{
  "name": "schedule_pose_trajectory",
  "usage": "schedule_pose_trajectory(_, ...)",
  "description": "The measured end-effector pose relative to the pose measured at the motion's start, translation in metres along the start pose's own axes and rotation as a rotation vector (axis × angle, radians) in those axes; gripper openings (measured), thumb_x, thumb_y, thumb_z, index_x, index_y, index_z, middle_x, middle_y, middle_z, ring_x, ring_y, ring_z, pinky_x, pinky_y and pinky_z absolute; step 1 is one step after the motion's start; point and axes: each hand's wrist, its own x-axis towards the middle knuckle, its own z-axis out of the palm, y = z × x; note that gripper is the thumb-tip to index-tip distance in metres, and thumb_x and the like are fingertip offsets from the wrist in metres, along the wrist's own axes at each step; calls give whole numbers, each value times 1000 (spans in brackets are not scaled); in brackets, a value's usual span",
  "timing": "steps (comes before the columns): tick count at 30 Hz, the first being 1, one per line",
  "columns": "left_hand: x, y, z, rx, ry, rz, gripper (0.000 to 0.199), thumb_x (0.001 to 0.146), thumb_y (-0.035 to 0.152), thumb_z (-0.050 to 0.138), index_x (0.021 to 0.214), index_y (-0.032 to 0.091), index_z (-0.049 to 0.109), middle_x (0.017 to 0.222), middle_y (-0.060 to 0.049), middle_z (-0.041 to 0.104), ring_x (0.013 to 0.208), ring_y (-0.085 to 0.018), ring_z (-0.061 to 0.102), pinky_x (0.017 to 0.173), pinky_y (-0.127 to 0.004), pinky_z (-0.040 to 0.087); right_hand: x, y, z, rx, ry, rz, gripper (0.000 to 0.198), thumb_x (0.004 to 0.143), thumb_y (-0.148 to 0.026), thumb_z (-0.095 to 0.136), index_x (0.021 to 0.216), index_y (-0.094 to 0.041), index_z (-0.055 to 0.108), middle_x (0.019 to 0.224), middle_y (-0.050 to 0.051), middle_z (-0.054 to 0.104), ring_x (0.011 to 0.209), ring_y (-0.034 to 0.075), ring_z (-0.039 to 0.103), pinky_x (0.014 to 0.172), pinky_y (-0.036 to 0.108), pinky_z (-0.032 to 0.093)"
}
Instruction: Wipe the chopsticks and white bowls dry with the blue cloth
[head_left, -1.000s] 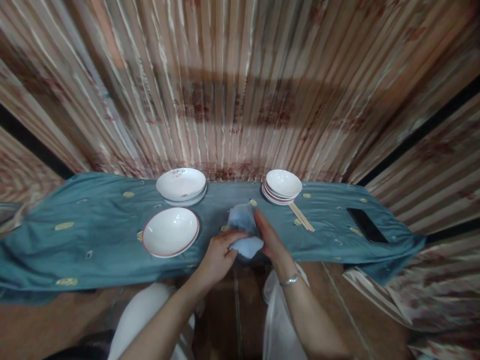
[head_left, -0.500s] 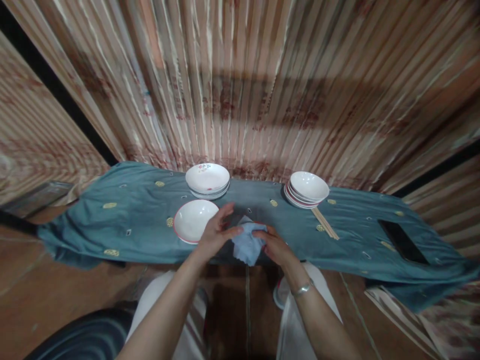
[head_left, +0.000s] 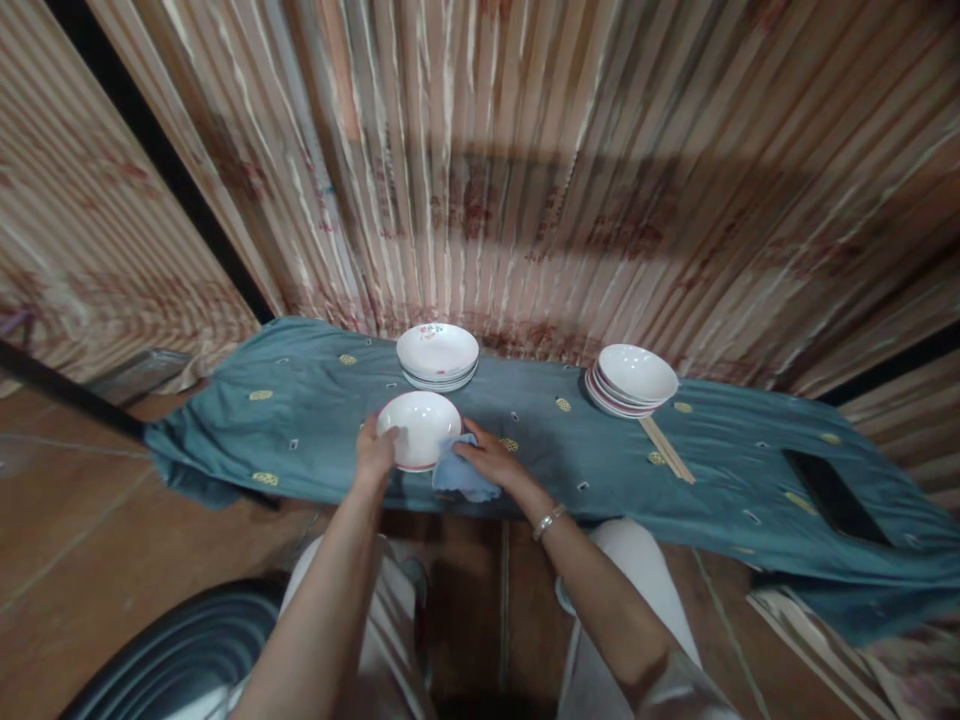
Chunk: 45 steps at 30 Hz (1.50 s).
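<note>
A shallow white bowl with a red rim is between my hands at the front of the table. My left hand grips its left edge, the thumb lying over the inside. At the right edge, my right hand is closed on a crumpled light-blue cloth, which touches the bowl's lower right side. The right fingertips reach the rim beside the cloth. Behind this bowl stands a stack of white dishes, the top one with a flower pattern.
Another stack of white bowls stands to the right, with wooden chopsticks beside it. A dark phone-like slab lies farther right on the green tablecloth. A pleated curtain hangs behind. A black ribbed round object is at lower left.
Both hands have moved left to the red-rimmed bowl. My left hand has taken hold of its edge, and my right hand has brought the cloth against it. The view has shifted slightly.
</note>
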Motion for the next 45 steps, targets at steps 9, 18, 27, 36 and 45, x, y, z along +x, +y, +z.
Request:
schedule_pose_trajectory(9, -10, 11, 1, -134, -10, -176, 54, 55, 10, 57, 110, 13, 60, 85, -4, 68, 78, -19, 66, 73, -32, 55, -3, 3, 18, 145, 89, -70, 55, 78, -27, 60, 132, -26, 51, 123, 2, 64, 112, 22, 58, 101, 37, 41)
schedule_pose_trajectory(18, -12, 17, 0, -220, 4, -196, 52, 49, 9, 51, 98, 14, 64, 78, -3, 67, 79, -19, 64, 78, -34, 53, -9, 9, 31, 49, 144, -22, 57, 83, -36, 56, 137, -24, 46, 132, 8, 59, 122, 29, 54, 105, 42, 36)
schedule_pose_trajectory(27, -12, 21, -2, -258, 42, -123, 54, 50, 14, 50, 100, 15, 69, 81, -3, 69, 74, -20, 63, 78, -38, 52, -13, 7, 31, 106, 146, -59, 61, 83, -31, 53, 143, -24, 38, 130, 5, 61, 125, 25, 50, 106, 39, 36)
schedule_pose_trajectory(36, -15, 34, -1, -150, 11, 125, 41, 64, 19, 53, 102, 16, 71, 111, -9, 70, 113, -27, 59, 106, -42, 39, -12, 13, 26, 181, 168, -50, 63, 80, -36, 60, 140, -25, 43, 134, 5, 58, 128, 25, 48, 110, 42, 32)
schedule_pose_trajectory(45, -39, 67, 12, -438, -172, -68, 56, 59, 24, 67, 114, 17, 66, 109, -7, 71, 103, -27, 64, 92, -40, 49, -34, -2, -27, 371, 286, -85, 56, 75, -53, 63, 120, -20, 61, 115, 7, 67, 102, 25, 61, 91, 37, 47)
